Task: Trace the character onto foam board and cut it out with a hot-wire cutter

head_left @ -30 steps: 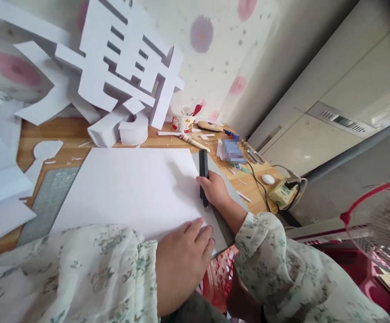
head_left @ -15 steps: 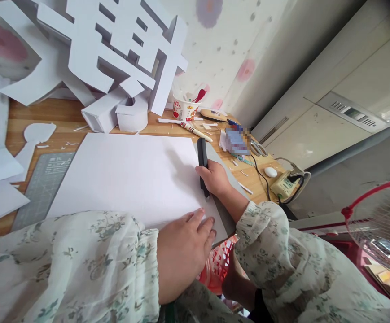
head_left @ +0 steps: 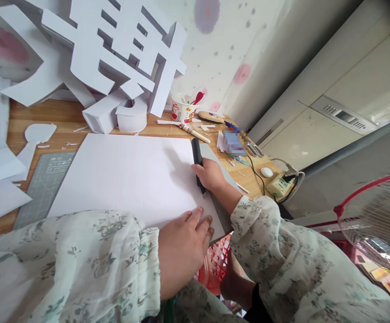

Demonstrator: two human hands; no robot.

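A large white board (head_left: 127, 175) lies flat on the wooden table (head_left: 63, 123), over a grey cutting mat (head_left: 45, 177). My right hand (head_left: 209, 175) is closed round a black utility knife (head_left: 196, 154), whose tip rests at the board's right edge. My left hand (head_left: 183, 249) lies flat with its fingers stretched out, pressing on the board's near right corner. Both arms wear pale floral sleeves.
White cut-out characters (head_left: 120, 58) and paper scraps stand at the back. A paper cup (head_left: 183, 110), a brush, scissors (head_left: 253, 149), a white mouse (head_left: 266, 172) and a power strip (head_left: 278, 186) crowd the table's right end. A red fan guard (head_left: 373, 220) stands at right.
My right hand has drawn the knife slightly toward me along the board's right edge. The view has shifted a little; my left hand stays pressed on the corner.
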